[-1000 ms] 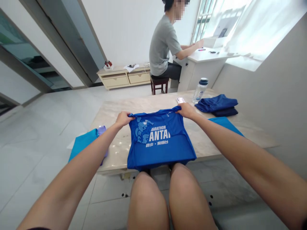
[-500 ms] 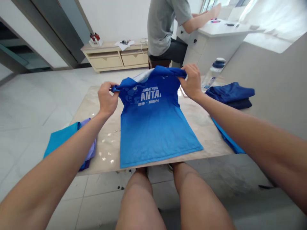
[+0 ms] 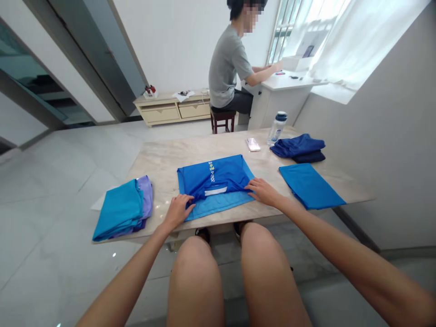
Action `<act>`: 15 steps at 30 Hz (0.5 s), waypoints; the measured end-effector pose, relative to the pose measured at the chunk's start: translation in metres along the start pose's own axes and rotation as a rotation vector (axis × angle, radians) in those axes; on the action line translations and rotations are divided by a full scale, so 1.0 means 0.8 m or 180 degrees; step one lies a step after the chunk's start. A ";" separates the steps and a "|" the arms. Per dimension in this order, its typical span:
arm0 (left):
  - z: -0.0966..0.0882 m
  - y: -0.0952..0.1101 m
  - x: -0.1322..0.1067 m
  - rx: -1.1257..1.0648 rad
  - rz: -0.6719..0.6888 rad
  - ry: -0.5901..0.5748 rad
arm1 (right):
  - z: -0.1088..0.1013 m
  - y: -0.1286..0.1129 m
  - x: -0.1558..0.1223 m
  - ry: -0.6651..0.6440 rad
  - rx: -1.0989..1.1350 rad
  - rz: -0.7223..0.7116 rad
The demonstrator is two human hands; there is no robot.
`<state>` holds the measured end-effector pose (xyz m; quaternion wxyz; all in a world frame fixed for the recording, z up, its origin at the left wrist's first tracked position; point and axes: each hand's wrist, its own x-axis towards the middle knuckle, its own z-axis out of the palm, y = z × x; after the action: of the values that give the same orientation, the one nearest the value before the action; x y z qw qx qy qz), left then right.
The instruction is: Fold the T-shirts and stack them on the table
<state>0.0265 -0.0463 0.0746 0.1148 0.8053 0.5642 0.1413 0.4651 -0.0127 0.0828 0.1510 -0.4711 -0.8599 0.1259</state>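
Blue shirt (image 3: 226,172) lowered, folded, between left hand (image 3: 177,211) and right hand (image 3: 265,191); both touch, grip unclear.

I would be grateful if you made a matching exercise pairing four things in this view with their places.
Things
1. Blue fabric shirt with printed lettering
2. Clear plastic bottle with dark blue lid
3. Folded teal and purple cloth pile
4. Dark brown stool

Places
A. Under the seated person in grey
B. Between the left hand and right hand
C. At the left end of the pale marbled table
D. Next to the dark blue bunched cloth

Pairs: 1-B, 2-D, 3-C, 4-A
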 end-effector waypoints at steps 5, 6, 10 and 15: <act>0.013 -0.001 0.025 -0.0364 -0.0132 0.0041 | 0.031 -0.007 0.029 0.0132 0.0023 0.0265; 0.015 -0.003 0.031 -0.0455 -0.0084 0.0079 | 0.040 -0.006 0.037 0.0153 0.0080 0.0333; 0.013 -0.005 0.045 -0.0619 0.0403 0.0427 | 0.054 0.006 0.061 0.0409 0.0257 0.0217; 0.006 -0.003 0.029 -0.0505 0.0945 0.0538 | 0.034 0.022 0.044 0.0752 0.0260 -0.0330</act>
<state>0.0336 -0.0242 0.0718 0.1081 0.8534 0.4339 0.2679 0.4507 0.0240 0.0567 0.2765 -0.4310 -0.8535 0.0966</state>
